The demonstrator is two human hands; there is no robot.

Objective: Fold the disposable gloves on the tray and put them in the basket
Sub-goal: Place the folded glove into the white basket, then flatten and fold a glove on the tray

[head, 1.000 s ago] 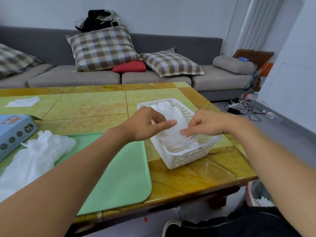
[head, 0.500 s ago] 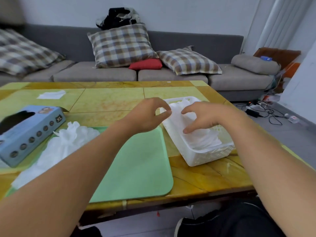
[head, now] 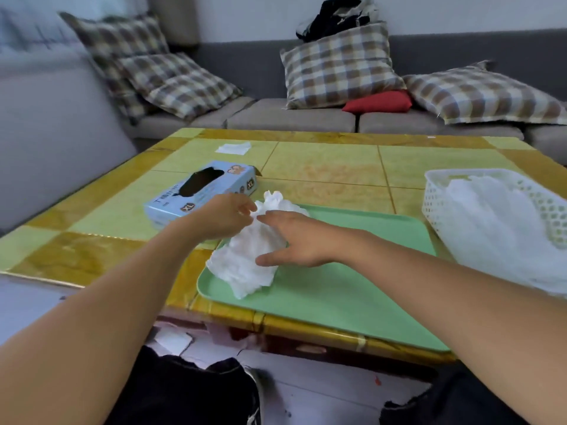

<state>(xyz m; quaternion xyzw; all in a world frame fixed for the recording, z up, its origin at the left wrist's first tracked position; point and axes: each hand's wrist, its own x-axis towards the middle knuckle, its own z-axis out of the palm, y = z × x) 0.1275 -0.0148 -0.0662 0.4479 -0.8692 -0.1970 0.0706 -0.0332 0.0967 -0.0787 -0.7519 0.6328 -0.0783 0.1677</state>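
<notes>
The left hand (head: 228, 214) is pinching the top of the crumpled white disposable gloves (head: 251, 253) lying on the green plastic tray (head: 352, 289); the right hand (head: 294, 240), fingers spread, is pressing them. Several thin gloves may be lifting together, spoiling the fold meant for the white perforated basket (head: 435, 191).

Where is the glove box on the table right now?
In the head view, the glove box lies on the table at left, just behind the left hand, beside the tray's far-left corner.
</notes>
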